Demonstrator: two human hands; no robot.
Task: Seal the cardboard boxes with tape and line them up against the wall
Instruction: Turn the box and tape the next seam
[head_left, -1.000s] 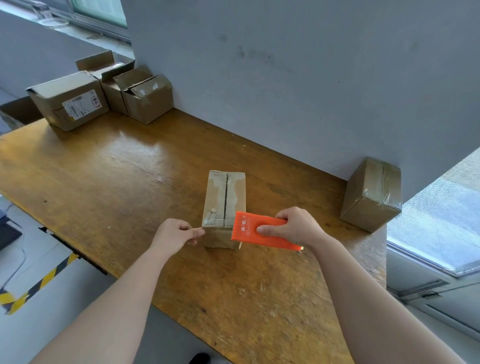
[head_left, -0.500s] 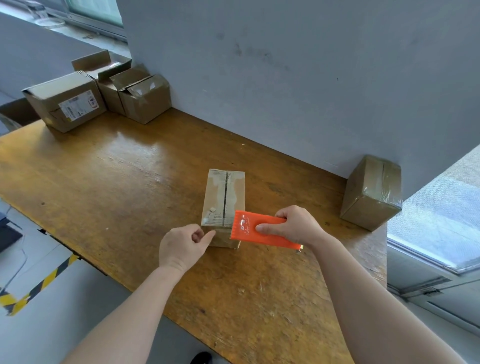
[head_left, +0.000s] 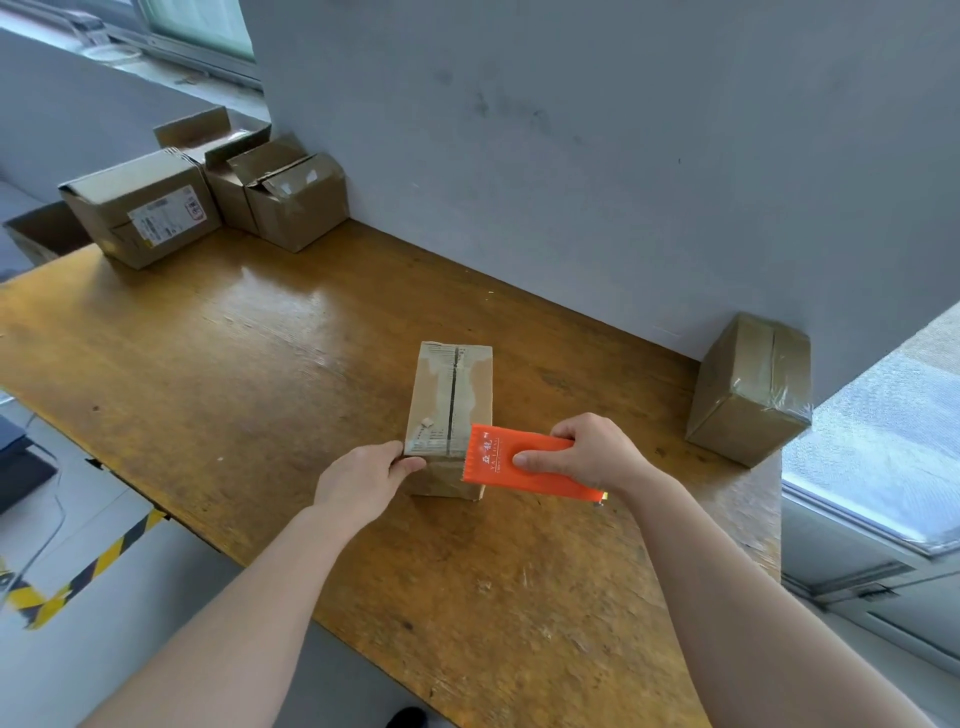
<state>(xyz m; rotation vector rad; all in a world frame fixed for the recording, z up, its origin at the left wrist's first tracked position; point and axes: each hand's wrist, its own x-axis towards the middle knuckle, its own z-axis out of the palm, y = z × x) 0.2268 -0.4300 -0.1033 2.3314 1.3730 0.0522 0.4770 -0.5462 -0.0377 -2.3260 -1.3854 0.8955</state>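
Wooden table under me: my left hand pinches the near corner of the box mid-table, my right hand grips an orange dispenser touching its near right edge.

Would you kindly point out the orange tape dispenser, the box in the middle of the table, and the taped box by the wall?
orange tape dispenser (head_left: 493, 457): head view, flat printed face.
middle box (head_left: 451, 395): head view, top seam.
taped box (head_left: 748, 395): head view, taped side face.
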